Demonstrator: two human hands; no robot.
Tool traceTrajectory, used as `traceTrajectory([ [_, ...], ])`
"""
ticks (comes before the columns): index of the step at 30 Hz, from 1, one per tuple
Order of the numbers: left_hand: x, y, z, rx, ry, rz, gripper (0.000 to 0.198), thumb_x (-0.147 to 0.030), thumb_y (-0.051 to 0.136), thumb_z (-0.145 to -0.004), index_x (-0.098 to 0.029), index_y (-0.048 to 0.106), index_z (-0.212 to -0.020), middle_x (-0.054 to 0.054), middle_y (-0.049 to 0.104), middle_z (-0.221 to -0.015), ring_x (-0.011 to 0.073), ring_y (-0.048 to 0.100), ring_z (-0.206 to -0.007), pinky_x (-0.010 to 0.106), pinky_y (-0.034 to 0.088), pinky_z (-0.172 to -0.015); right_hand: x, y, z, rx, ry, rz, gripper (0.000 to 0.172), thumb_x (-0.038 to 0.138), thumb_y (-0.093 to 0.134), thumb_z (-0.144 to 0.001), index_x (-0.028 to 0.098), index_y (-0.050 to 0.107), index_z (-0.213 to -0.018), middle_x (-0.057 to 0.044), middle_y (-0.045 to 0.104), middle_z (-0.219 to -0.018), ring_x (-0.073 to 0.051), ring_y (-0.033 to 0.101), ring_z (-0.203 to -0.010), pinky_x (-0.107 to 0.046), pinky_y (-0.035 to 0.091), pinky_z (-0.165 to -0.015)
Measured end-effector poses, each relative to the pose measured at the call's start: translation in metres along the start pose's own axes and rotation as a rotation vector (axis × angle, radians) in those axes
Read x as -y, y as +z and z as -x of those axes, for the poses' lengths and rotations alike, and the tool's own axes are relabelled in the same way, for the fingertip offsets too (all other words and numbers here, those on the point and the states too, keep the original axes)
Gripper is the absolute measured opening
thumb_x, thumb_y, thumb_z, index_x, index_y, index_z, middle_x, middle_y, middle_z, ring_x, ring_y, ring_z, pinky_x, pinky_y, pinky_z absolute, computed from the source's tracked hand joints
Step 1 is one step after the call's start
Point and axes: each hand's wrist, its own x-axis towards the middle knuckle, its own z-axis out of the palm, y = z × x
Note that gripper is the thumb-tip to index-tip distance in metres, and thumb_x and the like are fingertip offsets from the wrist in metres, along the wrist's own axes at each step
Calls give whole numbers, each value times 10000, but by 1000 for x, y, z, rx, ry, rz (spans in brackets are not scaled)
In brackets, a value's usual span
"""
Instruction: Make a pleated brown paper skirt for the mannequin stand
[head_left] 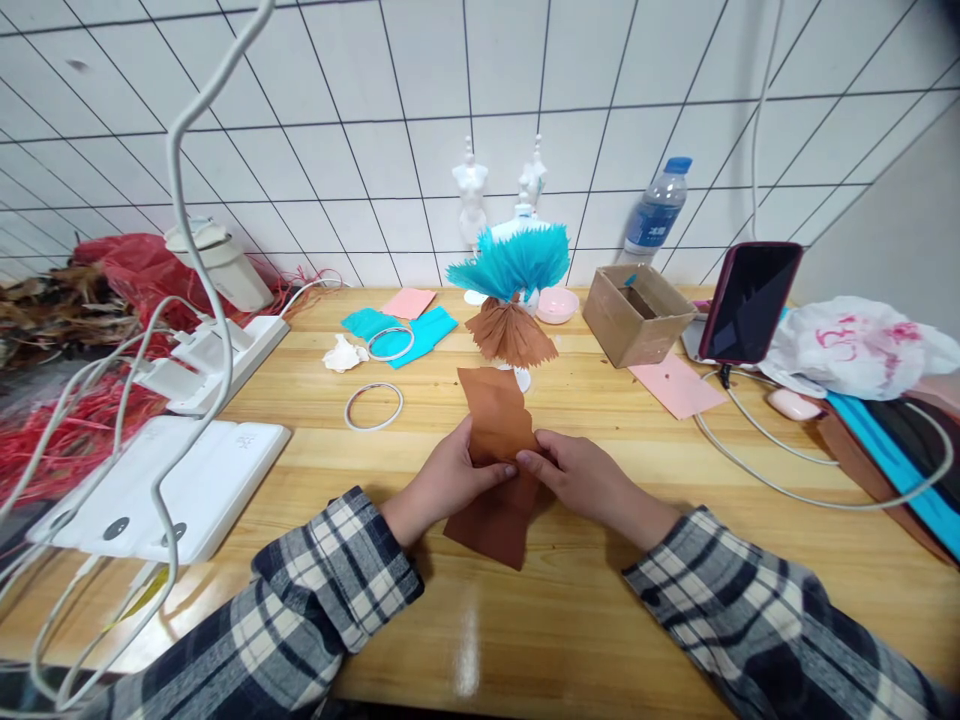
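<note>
A strip of brown paper (496,410) is held upright over the table, its lower part hanging toward me. My left hand (461,475) grips its left edge, thumb across the front. On the right edge, my right hand (574,470) pinches the same paper, and the two thumbs nearly meet at its middle. Just beyond the paper stands a small white dress form with a pleated turquoise piece (517,258) above a pleated brown piece (510,332). A second white dress form (471,195) is behind it, near the wall.
Turquoise paper pieces (424,335) and a white ring (373,407) lie left of centre. Farther left are a power strip (247,365) and white power banks (217,480) with cables. A cardboard box (634,325), bottle (658,210), phone (752,302) and plastic bag (855,345) are at the right.
</note>
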Motion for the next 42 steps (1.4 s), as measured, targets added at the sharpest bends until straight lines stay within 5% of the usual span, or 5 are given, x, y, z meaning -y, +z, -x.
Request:
traceTrajectory([
  [11, 0, -5, -3, -5, 11, 25, 643, -243, 795, -680, -153, 499, -1244, 132, 640, -1248, 312, 604, -1138, 425, 493, -938, -5, -12, 3, 26, -13, -121, 400, 549, 398, -938, 210, 511, -757, 21, 634, -602, -136, 565, -590, -243, 336, -568],
  [36, 1, -1, 0, 53, -12, -13, 556, -307, 765, -737, -146, 542, -1220, 141, 660, -1219, 295, 638, -1088, 411, 514, -916, -3, 3, -9, -62, -24, -193, 334, 502, 548, -859, 193, 672, -884, -32, 688, -776, -166, 574, -672, -247, 350, -571],
  [42, -5, -2, -2, 148, -34, 200, 595, -314, 695, -808, -197, 445, -1335, 131, 637, -1252, 276, 673, -1012, 376, 550, -837, -12, 2, -12, -74, 63, -116, 481, 598, 477, -866, 171, 586, -672, -15, 591, -621, -133, 484, -562, -249, 291, -523],
])
